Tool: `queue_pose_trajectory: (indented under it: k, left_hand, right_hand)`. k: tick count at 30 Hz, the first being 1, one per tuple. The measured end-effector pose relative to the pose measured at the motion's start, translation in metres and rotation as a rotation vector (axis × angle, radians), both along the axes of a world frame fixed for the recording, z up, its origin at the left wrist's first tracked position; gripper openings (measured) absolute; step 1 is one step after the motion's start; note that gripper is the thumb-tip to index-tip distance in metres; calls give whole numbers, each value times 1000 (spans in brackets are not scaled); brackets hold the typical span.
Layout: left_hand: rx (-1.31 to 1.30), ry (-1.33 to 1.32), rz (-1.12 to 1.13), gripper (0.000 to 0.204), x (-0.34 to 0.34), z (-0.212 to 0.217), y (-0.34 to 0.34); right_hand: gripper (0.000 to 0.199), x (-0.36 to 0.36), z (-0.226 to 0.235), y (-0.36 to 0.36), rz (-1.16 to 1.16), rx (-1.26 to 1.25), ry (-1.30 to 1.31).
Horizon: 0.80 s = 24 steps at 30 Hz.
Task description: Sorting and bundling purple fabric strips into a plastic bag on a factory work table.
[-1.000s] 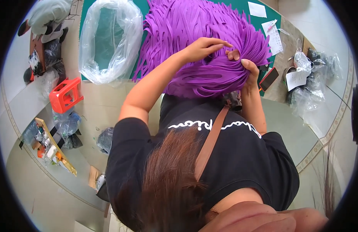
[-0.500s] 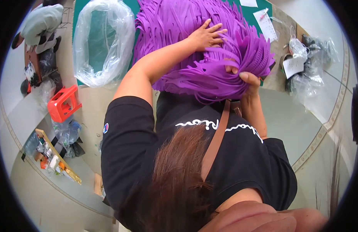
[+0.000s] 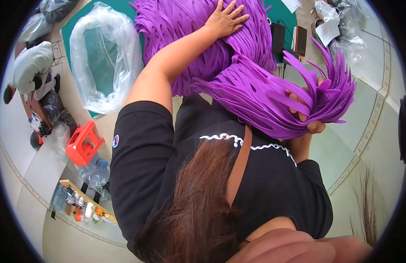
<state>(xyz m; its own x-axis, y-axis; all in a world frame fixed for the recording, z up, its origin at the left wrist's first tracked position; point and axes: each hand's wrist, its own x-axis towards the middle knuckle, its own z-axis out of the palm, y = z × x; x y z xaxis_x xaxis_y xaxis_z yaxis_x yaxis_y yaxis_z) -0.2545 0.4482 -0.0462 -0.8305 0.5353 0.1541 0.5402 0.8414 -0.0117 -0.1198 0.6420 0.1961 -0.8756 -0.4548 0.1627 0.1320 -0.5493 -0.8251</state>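
Flat palm on the pile, firm fist on the bundle

The green table (image 3: 285, 9) spans the top of the frame, and a pile of purple rubbery strips (image 3: 181, 39) covers its upper middle. A thick bundle of the same strips (image 3: 255, 98) reaches from the centre to the right of the frame, off the table edge and in front of the black shirt. Whether it is wholly separate from the pile cannot be told, as the strips overlap at its left end. A clear plastic bag (image 3: 130, 57) stands with its mouth wide at the upper left.

The hands are well apart. The left hand (image 3: 226, 22) lies flat on the pile, fingers spread, gripping nothing. The right hand (image 3: 315, 127) is wrapped around the bundle near its right end, where the tips fan out.

To do this well, the left palm should press evenly so neighbouring strips are not dragged along. The right fist should stay close around the whole bundle, since loose loops would probably slip or snag. Strips trailing to the right could catch the black box (image 3: 278, 37) and the phone (image 3: 301, 40), both near the pile's right edge.
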Motion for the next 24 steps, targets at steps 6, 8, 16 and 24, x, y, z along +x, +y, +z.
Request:
queue_pose_trajectory:
  k: [6, 8, 16, 24]
  left_hand:
    - [65, -18, -4, 54, 4, 3, 3]
    - [44, -11, 8, 53, 5, -1, 1]
    - [-321, 238, 167, 52, 13, -1, 11]
    - [-65, 180, 94, 50, 5, -25, 12]
  right_hand:
    - [76, 3, 4, -1, 137, -95, 85]
    - [78, 0, 5, 1, 91, 25, 70]
    - [72, -14, 29, 4, 302, -293, 42]
    - [40, -80, 85, 12, 887, -842, -44]
